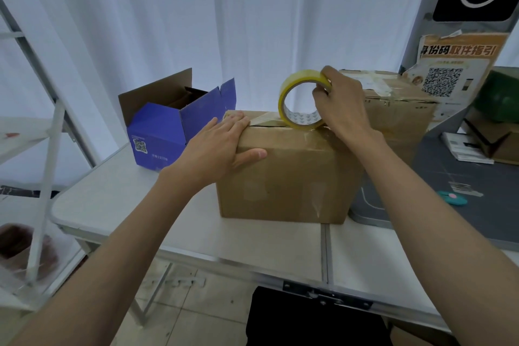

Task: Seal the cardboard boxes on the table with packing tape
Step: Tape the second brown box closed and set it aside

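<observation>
On top of the box (286,174), the left hand (222,146) presses flat fingers on the tape end so it sticks, while the right hand (341,101) grips the roll (295,98) to pull it right.

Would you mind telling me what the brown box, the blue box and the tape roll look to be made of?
Brown box: plain matte cardboard, creased. Blue box: cardboard, printed blue outside, raw brown inside its open flaps. Tape roll: glossy yellowish translucent film, likely plastic, on a printed core, probably cardboard.

— Can you see all of the second brown box (398,109)?
— No. Your right hand (341,104) hides its left part.
— And the poster (452,76)?
— Its small words are too tiny to read.
</observation>
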Motion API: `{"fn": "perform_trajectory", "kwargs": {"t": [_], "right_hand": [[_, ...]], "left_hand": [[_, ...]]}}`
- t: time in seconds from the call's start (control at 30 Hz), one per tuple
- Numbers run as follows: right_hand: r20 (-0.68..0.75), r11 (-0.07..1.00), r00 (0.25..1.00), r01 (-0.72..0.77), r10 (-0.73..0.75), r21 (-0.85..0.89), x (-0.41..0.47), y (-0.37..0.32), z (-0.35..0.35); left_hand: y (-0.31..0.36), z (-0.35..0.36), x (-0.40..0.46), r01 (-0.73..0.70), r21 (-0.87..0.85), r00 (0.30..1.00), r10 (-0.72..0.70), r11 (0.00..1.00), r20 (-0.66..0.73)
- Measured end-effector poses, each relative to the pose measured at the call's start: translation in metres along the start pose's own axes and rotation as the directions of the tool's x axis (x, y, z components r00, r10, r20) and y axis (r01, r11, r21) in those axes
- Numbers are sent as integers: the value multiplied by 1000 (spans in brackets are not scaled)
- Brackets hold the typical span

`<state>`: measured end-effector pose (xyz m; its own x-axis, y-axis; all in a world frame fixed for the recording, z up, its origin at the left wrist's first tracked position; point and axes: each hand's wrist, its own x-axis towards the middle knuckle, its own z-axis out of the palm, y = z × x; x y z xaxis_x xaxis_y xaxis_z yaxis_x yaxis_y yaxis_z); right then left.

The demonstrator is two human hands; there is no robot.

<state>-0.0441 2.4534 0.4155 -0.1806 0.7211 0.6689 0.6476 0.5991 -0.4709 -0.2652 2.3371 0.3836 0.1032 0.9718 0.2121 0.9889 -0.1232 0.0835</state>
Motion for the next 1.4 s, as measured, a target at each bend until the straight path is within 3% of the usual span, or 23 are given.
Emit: {"fn": "perform_trajectory", "kwargs": {"t": [0.27,0.63,0.83,1.13,1.4], "right_hand": [[35,981,990,-142,139,132,-7,11,3],[62,994,992,-109,107,21,-8,10,5],[92,995,991,-101,101,-1,-10,7,3],[337,994,938,-105,85,43,-12,5,-5],[303,996,951,-79,63,41,-11,-5,-20]], "left_hand": [[8,2,7,-1,114,1000,4,994,-29],[40,6,14,54,18,994,-52,998,-92],[51,13,24,-12,23,993,15,1000,-113],[42,21,26,-51,59,980,61,997,-191],[41,19,25,-35,75,985,47,997,-166]]}}
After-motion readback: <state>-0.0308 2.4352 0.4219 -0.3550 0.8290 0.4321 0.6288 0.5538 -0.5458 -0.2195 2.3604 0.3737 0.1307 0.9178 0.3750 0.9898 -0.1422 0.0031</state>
